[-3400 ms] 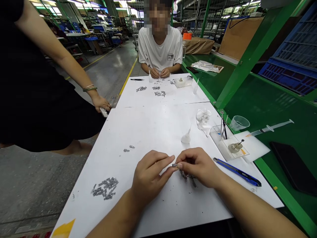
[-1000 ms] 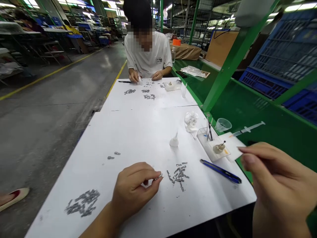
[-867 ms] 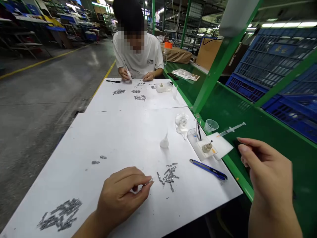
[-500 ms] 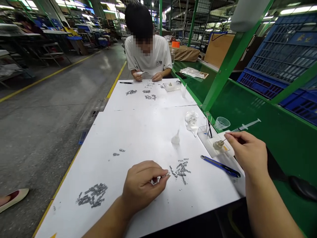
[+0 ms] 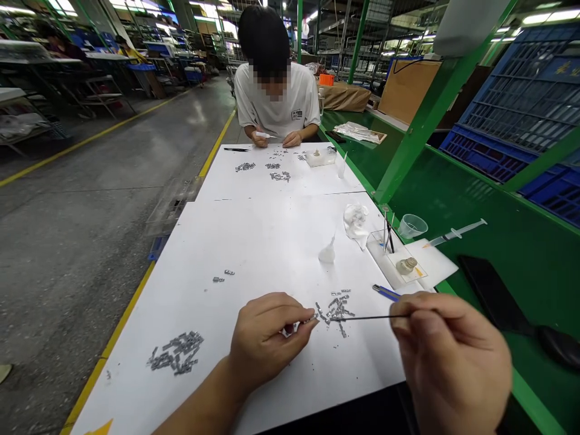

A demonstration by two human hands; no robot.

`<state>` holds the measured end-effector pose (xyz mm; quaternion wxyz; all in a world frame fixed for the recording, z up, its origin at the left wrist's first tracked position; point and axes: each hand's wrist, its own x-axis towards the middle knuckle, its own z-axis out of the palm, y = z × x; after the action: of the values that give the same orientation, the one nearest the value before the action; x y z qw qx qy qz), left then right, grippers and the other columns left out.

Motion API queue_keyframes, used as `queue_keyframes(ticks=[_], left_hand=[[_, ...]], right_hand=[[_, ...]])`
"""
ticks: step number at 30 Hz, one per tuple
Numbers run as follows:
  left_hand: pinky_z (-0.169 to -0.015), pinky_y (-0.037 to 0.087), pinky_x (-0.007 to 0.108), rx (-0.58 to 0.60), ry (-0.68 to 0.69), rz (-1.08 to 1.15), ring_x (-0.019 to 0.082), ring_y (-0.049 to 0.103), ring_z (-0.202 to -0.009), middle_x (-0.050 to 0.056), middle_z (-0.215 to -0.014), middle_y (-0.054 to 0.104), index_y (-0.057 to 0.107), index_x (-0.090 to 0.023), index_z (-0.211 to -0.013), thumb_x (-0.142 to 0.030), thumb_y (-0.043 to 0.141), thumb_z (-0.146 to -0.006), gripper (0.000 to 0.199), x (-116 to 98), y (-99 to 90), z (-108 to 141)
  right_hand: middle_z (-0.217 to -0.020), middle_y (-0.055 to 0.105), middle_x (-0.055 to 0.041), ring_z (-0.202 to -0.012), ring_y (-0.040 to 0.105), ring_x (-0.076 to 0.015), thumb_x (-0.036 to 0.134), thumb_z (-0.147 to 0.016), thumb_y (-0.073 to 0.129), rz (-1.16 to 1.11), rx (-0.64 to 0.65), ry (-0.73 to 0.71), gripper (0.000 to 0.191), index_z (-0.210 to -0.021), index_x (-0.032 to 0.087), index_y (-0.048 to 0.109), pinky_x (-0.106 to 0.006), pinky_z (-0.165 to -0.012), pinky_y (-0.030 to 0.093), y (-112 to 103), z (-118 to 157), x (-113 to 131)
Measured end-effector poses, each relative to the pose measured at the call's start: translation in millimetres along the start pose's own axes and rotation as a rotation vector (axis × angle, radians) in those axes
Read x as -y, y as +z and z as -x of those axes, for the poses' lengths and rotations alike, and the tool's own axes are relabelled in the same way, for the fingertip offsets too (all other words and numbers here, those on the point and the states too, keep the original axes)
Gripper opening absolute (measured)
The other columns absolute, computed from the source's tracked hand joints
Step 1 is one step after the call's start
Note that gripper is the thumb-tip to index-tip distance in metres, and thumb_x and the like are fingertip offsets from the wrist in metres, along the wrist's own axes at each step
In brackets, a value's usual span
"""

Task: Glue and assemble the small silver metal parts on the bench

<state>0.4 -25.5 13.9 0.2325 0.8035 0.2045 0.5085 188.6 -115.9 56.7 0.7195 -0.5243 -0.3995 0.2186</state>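
Right fingers (image 5: pixel 428 326) grip rod (image 5: pixel 369 318); shirt print (image 5: pixel 296 114) illegible

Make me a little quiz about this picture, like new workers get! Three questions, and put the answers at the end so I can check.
1. True or false: the right hand holds a thin rod.
2. What does the left hand pinch between its fingers?
3. Which lies partly hidden behind a hand: A) syringe, B) cutter, C) tissue?

Key: 1. True. 2. A small part. 3. B.
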Motion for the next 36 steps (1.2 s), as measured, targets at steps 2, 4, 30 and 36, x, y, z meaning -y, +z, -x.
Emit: queue_keyframes(ticks=[2, 4, 30, 36], left_hand=[[-0.045, 0.047, 0.020, 0.005, 0.001, 0.000, 0.010, 0.057, -0.052, 0.005, -0.065, 0.069, 0.073, -0.012, -0.084, -0.002, 0.072, -0.073, 0.015, -1, -0.3, -1], [-0.045, 0.048, 0.021, 0.009, -0.002, 0.003, 0.010, 0.058, -0.053, 0.005, -0.066, 0.070, 0.073, -0.012, -0.085, -0.002, 0.071, -0.073, 0.016, -1, -0.8, -2], [-0.044, 0.046, 0.020, -0.007, 0.008, -0.010, 0.010, 0.056, -0.052, 0.005, -0.064, 0.069, 0.073, -0.013, -0.084, -0.002, 0.073, -0.072, 0.016, -3, -1.4, -3], [-0.044, 0.046, 0.020, -0.011, 0.006, -0.014, 0.010, 0.056, -0.051, 0.004, -0.064, 0.069, 0.072, -0.013, -0.084, -0.003, 0.072, -0.073, 0.015, -4, -1.8, -4]], right_hand=[[-0.061, 0.067, -0.0010, -0.046, 0.058, -0.0114, 0.021, -0.083, 0.070, -0.044, 0.069, -0.006, 0.004, -0.086, 0.023, 0.072, -0.020, -0.039, 0.048, 9, 8, -4], [-0.063, 0.068, -0.0013, -0.046, 0.059, -0.0105, 0.017, -0.082, 0.071, -0.051, 0.104, -0.014, 0.007, -0.087, 0.022, 0.073, -0.019, -0.040, 0.049, 13, 11, -10], [-0.067, 0.070, 0.0019, -0.051, 0.060, -0.0095, 0.021, -0.083, 0.071, 0.108, 0.129, -0.068, 0.009, -0.090, 0.027, 0.072, -0.018, -0.047, 0.050, 10, 9, -16], [-0.067, 0.070, 0.0015, -0.052, 0.059, -0.0095, 0.022, -0.082, 0.072, 0.148, 0.123, -0.077, 0.007, -0.089, 0.026, 0.072, -0.018, -0.048, 0.049, 11, 13, -15]])
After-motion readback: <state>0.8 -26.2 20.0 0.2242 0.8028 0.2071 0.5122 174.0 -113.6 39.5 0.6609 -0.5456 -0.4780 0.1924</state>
